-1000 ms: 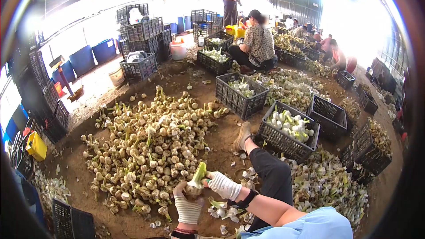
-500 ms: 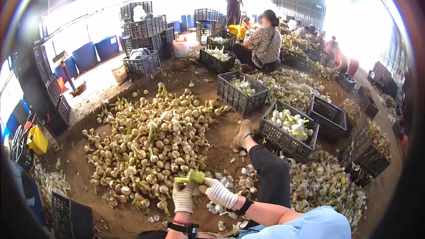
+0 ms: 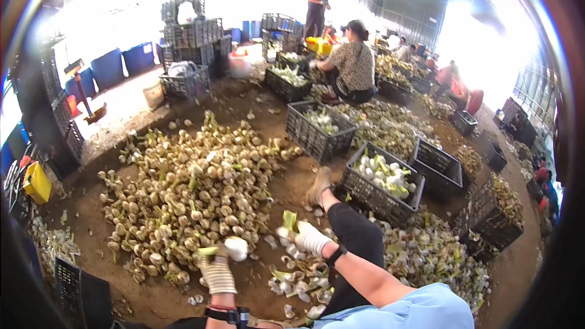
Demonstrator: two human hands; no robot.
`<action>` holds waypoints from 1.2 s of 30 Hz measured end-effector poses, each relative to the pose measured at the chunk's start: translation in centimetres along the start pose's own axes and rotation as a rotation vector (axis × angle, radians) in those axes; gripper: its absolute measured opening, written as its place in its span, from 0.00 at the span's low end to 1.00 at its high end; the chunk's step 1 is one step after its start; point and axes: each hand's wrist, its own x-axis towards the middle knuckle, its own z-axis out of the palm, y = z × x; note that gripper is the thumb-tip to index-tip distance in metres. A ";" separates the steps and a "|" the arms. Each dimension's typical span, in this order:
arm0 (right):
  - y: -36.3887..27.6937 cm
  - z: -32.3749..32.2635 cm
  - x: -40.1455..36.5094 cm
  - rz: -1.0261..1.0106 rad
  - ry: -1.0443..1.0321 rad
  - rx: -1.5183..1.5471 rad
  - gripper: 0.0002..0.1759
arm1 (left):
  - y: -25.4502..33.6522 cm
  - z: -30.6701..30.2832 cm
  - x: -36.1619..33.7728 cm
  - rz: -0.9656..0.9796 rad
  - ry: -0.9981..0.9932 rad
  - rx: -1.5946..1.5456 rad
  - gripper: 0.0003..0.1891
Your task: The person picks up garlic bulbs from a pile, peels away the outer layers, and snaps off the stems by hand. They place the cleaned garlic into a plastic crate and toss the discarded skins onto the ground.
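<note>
My left hand [image 3: 217,273], in a striped knit glove, is closed around the green stem of a garlic bulb [image 3: 236,248]. The bulb's clean white head sticks out to the right, over the edge of the garlic pile [image 3: 195,189]. My right hand [image 3: 312,239], also gloved, is closed on a green and pale piece [image 3: 289,222] that looks like stripped garlic peel; blur hides its exact shape. Below the right hand, loose garlic skins [image 3: 301,280] lie on the dirt floor. The heap beside my left hand is of unpeeled, brownish bulbs with stems.
Right of my leg stands a black crate [image 3: 384,181] of white garlic, with another crate [image 3: 436,169] beside it. A peel heap [image 3: 432,256] spreads at the right. A seated person [image 3: 353,64] works among crates farther back. Stacked crates [image 3: 192,39] stand at the back left.
My hands have moved apart: the left went left and down with the garlic bulb, the right went up and right with the green piece. The whole view has shifted slightly.
</note>
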 end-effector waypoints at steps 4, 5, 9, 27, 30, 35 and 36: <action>-6.4 3.4 -3.6 -0.423 0.090 -0.376 0.26 | 5.3 4.0 -4.4 0.045 -0.158 0.364 0.09; -8.5 4.3 -5.6 -0.603 0.127 -0.402 0.25 | 5.6 4.6 -5.0 0.142 -0.189 0.427 0.08; -10.0 6.3 -7.6 -0.767 0.186 -0.498 0.25 | 7.3 4.6 -6.3 0.437 -0.316 0.695 0.08; -4.3 4.1 -4.1 -0.525 0.284 -0.316 0.07 | 5.5 0.5 -4.6 -0.060 -0.445 0.012 0.14; -2.6 2.2 -5.0 -0.261 0.133 -0.496 0.06 | 5.5 1.1 -4.5 -0.234 -0.357 -0.418 0.12; 0.9 -0.7 -5.2 -0.363 -0.125 -0.526 0.24 | 5.6 1.0 -2.9 -0.407 -0.367 -0.625 0.13; 0.1 -0.7 -5.1 -0.472 -0.057 -0.289 0.29 | 5.5 2.1 -3.1 -0.373 -0.319 -0.614 0.13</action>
